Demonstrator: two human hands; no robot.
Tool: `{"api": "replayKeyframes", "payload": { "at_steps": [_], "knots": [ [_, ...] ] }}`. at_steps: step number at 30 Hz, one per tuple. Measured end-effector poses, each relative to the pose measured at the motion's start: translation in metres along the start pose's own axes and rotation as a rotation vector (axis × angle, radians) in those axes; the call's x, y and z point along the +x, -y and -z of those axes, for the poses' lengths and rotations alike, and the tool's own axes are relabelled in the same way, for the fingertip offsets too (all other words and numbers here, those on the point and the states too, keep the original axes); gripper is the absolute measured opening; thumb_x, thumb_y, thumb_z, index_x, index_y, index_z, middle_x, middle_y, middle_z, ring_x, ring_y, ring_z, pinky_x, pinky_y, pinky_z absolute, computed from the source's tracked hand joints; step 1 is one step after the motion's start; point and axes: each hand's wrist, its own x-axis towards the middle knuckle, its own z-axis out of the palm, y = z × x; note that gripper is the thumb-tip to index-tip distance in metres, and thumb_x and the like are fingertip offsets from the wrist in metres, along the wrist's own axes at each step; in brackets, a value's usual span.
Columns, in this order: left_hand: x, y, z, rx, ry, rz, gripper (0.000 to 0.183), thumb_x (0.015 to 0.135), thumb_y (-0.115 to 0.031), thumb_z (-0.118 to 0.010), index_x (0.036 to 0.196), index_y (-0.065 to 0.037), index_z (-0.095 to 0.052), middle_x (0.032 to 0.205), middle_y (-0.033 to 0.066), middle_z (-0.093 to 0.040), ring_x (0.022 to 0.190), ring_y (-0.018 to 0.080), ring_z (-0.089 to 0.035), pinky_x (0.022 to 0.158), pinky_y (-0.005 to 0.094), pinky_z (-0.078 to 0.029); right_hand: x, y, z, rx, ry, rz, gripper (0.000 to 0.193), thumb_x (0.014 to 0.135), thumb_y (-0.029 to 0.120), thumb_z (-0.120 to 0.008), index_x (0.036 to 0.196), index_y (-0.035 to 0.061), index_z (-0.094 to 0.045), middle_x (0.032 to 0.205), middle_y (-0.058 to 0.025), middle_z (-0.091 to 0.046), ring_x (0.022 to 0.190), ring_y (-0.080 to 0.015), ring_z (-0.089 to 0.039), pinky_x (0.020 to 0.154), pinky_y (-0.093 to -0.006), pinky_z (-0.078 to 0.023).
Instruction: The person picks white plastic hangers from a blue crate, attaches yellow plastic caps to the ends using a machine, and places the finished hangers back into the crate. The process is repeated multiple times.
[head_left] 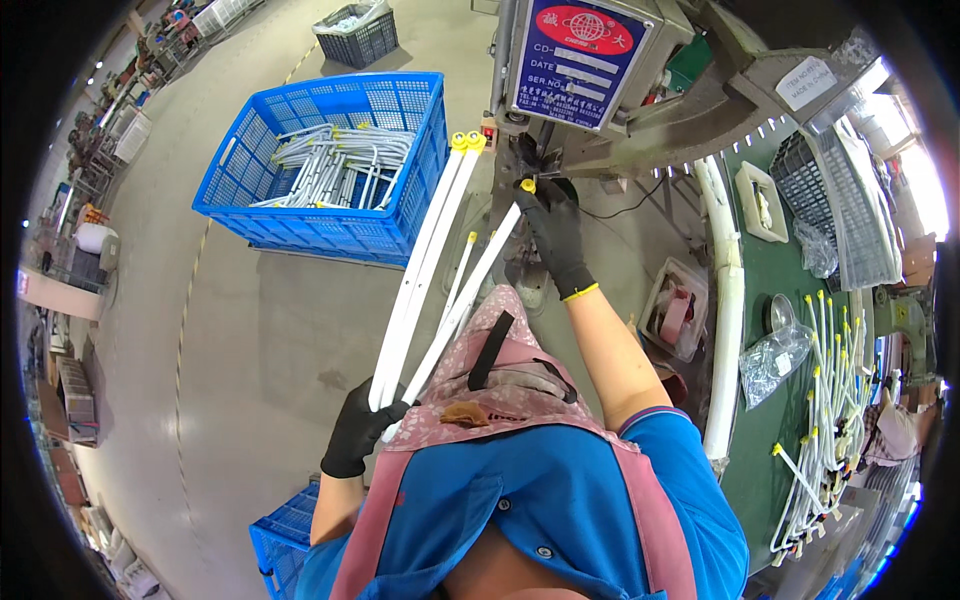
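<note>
In a black glove, my left hand (362, 428) is closed around the lower ends of several long white tubes (425, 275). Two of these lean upward side by side, with yellow fittings (467, 142) at their tops. A separate white tube (478, 275) slants from my left hand up to my right hand (556, 238), also black-gloved. There my fingers grip its yellow-capped end (528, 186) right under the tool of a grey metal machine (640, 135). The fingertips are partly hidden by the machine's dark parts. Shorter white tubes (462, 268) show between the held ones.
A blue crate (425, 215) of bent white tubes stands at the far left, a dark basket (375, 42) behind it. On the right, a green table (735, 440) holds yellow-tipped tubes (820, 420), a plastic bag (775, 362) and a white tray (762, 202). Another blue crate (285, 535) sits near my left elbow.
</note>
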Motion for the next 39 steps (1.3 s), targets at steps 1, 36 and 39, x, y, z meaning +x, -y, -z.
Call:
{"api": "replayKeyframes", "payload": {
  "at_steps": [1,36,39],
  "knots": [
    [0.001,-0.004,0.004,0.014,0.016,0.0,0.028,0.077,-0.017,-0.069,0.097,-0.001,-0.059,0.084,0.0054,-0.064,0.074,0.0113,-0.056,0.069,0.027,-0.046,0.0,-0.002,0.0,-0.021,0.0,0.043,0.029,0.083,0.021,-0.063,0.102,-0.001,-0.064,0.094,-0.0063,-0.065,0.084,-0.0132,-0.057,0.078,-0.027,-0.044],
    [0.064,-0.049,0.103,0.229,0.376,0.09,0.039,0.079,-0.012,-0.063,0.114,0.002,-0.055,0.095,0.0097,-0.063,0.084,0.0161,-0.058,0.078,0.0304,-0.046,0.014,-0.041,-0.022,0.036,-0.11,0.097,0.035,0.09,0.021,-0.057,0.119,0.0017,-0.058,0.102,-0.0065,-0.066,0.091,-0.0134,-0.061,0.083,-0.026,-0.047],
    [0.073,-0.032,0.104,0.286,0.344,-0.036,0.032,0.081,-0.015,-0.065,0.106,0.001,-0.056,0.086,0.0116,-0.063,0.079,0.0178,-0.057,0.074,0.0323,-0.046,0.013,-0.044,-0.026,0.061,-0.132,0.116,0.036,0.09,0.021,-0.057,0.121,0.0022,-0.057,0.103,-0.0067,-0.066,0.092,-0.0134,-0.061,0.084,-0.0258,-0.046]
  ]
}}
